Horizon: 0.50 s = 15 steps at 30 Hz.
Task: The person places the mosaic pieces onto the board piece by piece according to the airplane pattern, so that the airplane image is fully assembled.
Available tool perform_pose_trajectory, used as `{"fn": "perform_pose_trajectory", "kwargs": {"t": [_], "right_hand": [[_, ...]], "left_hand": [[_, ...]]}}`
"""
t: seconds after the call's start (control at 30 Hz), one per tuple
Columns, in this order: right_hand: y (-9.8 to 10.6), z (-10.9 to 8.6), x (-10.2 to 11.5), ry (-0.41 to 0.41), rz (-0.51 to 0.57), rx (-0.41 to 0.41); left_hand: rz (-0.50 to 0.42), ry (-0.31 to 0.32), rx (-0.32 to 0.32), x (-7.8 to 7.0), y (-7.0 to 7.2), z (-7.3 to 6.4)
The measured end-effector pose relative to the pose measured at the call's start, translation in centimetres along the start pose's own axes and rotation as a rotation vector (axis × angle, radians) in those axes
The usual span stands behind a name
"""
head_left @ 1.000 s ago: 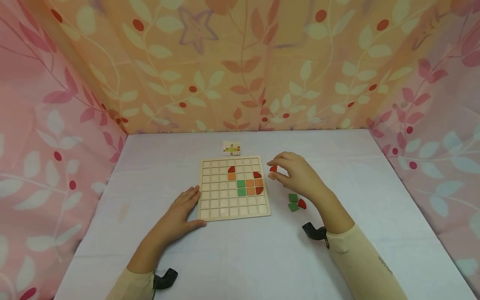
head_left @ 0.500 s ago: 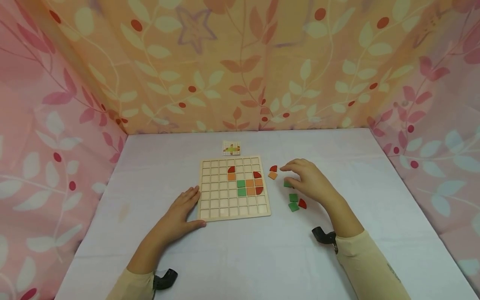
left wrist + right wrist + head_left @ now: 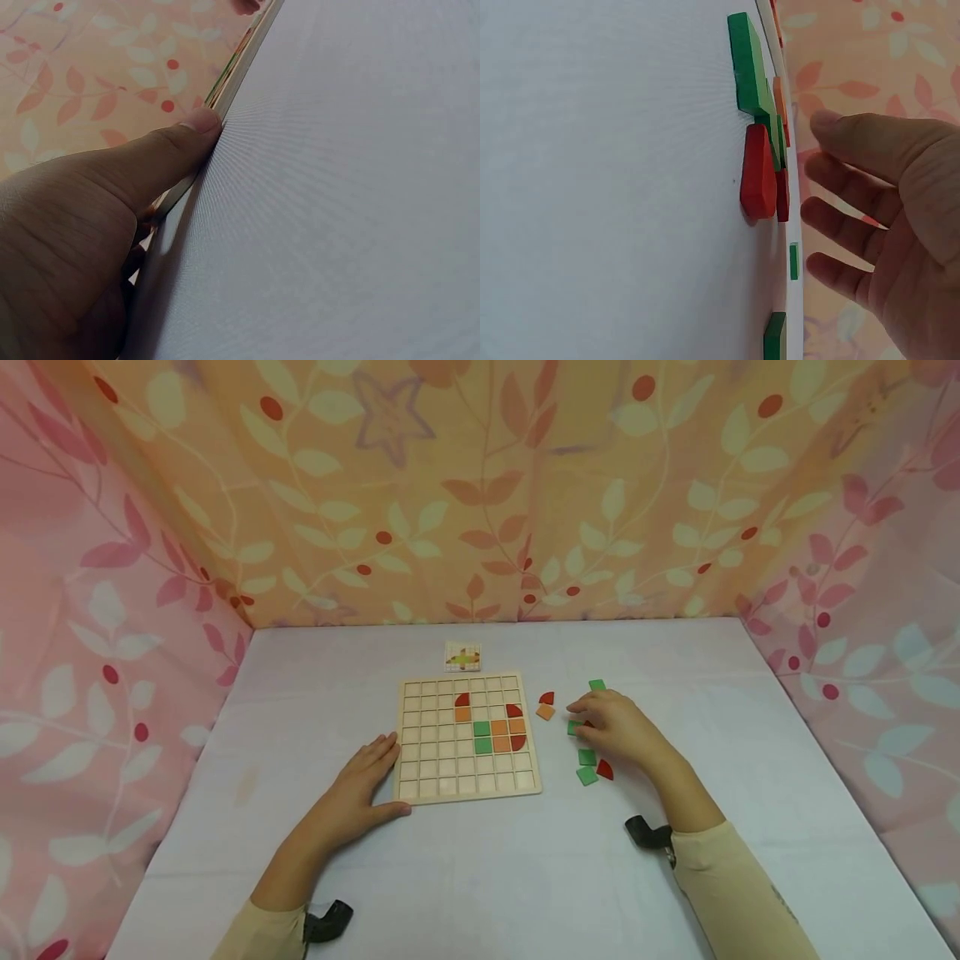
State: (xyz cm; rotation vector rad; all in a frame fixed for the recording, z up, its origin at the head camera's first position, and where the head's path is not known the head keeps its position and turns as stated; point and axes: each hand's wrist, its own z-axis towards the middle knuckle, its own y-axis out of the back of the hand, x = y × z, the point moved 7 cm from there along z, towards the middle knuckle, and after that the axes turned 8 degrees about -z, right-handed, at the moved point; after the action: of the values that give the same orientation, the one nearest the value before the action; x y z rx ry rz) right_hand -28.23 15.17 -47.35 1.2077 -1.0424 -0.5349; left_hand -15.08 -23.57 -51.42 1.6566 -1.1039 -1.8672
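Note:
In the head view a wooden grid board (image 3: 438,767) lies on the table, with red, orange and green pieces set in several squares. My left hand (image 3: 367,781) rests at its near left corner, fingers along the left side and thumb (image 3: 176,146) against the near edge. To the right of the board, my right hand (image 3: 618,727) is over the loose pieces, partly hiding a green tile (image 3: 573,727). Its fingers are loosely bent with nothing between them in the right wrist view. Nearer me lie green tiles (image 3: 587,776) and a red quarter-round piece (image 3: 757,174).
A small pattern card (image 3: 462,657) lies just beyond the board. Between the board and my right hand are another red quarter-round piece (image 3: 547,697) and an orange tile (image 3: 545,712). A further green tile (image 3: 596,685) lies behind that hand. Patterned cloth (image 3: 480,493) encloses the table.
My right hand has left the red quarter-round and orange tile, moving right and toward me over the green tiles. A far green tile has come into view. The left hand stays at the board.

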Motion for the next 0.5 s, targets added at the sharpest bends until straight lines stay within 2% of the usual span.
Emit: {"fn": "perform_pose_trajectory", "kwargs": {"t": [0.3, 0.5], "right_hand": [[-0.9, 0.1, -0.7, -0.022, -0.009, 0.045], [-1.1, 0.1, -1.0, -0.002, -0.024, 0.026]], "left_hand": [[0.003, 0.001, -0.005, 0.0, 0.0, 0.0], [-0.003, -0.006, -0.016, -0.1, -0.1, -0.1]]}}
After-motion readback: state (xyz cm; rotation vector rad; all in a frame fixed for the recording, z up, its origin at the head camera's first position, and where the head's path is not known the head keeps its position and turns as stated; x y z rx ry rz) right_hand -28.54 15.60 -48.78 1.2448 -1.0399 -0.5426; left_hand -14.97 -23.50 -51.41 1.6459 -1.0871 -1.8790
